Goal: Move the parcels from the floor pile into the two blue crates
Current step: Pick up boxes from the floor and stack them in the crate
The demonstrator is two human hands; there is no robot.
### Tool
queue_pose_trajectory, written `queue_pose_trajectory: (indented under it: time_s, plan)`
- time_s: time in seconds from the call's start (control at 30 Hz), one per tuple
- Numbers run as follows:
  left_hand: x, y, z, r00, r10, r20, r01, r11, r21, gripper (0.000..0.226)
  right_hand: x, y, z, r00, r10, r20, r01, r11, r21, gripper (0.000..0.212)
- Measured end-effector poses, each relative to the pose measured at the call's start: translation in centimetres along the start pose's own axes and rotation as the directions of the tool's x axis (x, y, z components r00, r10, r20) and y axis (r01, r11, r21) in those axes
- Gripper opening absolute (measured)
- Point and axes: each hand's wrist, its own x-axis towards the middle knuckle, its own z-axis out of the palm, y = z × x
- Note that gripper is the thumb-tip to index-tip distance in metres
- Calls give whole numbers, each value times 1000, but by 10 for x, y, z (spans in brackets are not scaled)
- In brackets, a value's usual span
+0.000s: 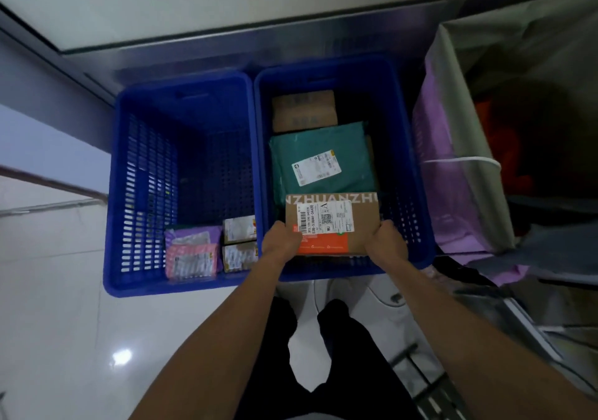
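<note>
Two blue crates stand side by side on the floor. Over the near end of the right crate (pixel 417 173) I hold a brown cardboard parcel (pixel 359 206) with a white label and an orange strip. My left hand (pixel 280 240) grips its near left corner and my right hand (pixel 386 241) grips its near right corner. Under it lie a green mailer bag (pixel 320 160) and a brown box (pixel 304 110) at the far end. The left crate (pixel 113 225) holds a pink packet (pixel 191 257), a purple packet (pixel 194 235) and two small white boxes (pixel 239 241) at its near end.
A grey and purple bag (pixel 459 147) with a white cord stands right of the crates. A metal-framed wall (pixel 226 44) runs behind them. White glossy floor tiles (pixel 55 306) spread to the left. My dark trouser legs and a white shoe (pixel 382 293) are below; a metal rack (pixel 427 384) sits lower right.
</note>
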Motion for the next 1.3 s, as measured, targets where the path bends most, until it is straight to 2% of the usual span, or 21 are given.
queue_pose_trajectory:
  time_s: [0.13,0.27,0.43,0.5,0.6,0.67,0.73,0.9,1.0,1.07,1.13,1.3]
  plan:
    - [19,-18,19,995,-90,-51,89,996,-25,46,22,11,21,998,13,64,-9,998,-63,36]
    - [30,-30,47,986,-157,53,155,987,50,36,40,21,38,994,39,101,-24,990,-141,42]
    - [52,-37,70,969,-240,60,235,969,78,56,62,18,53,966,109,234,-56,973,-224,55]
    - [62,-36,74,961,-264,81,258,963,72,53,69,16,57,950,132,282,-62,968,-241,59]
    - [73,-34,75,964,-243,108,235,969,77,27,78,16,63,936,108,334,-28,971,-236,55]
    - [79,-33,75,965,-227,130,215,972,98,24,81,16,64,921,115,373,-18,967,-253,58]
    - [80,-33,74,967,-215,135,200,973,119,30,81,16,61,908,117,402,-3,962,-273,58]
    - [71,-34,76,966,-232,116,219,969,112,41,74,11,48,881,56,471,103,947,-306,43]
    - [58,-31,78,962,-247,118,234,965,117,64,66,7,40,852,37,523,148,939,-309,38]
    - [51,-30,79,956,-252,151,234,964,129,77,61,6,39,831,1,557,203,931,-303,25]
    - [45,-24,75,953,-234,192,209,967,143,76,56,2,34,840,-29,541,239,916,-321,17]
    - [30,6,39,962,-134,236,116,989,87,76,33,-24,4,873,-150,464,313,902,-298,25]
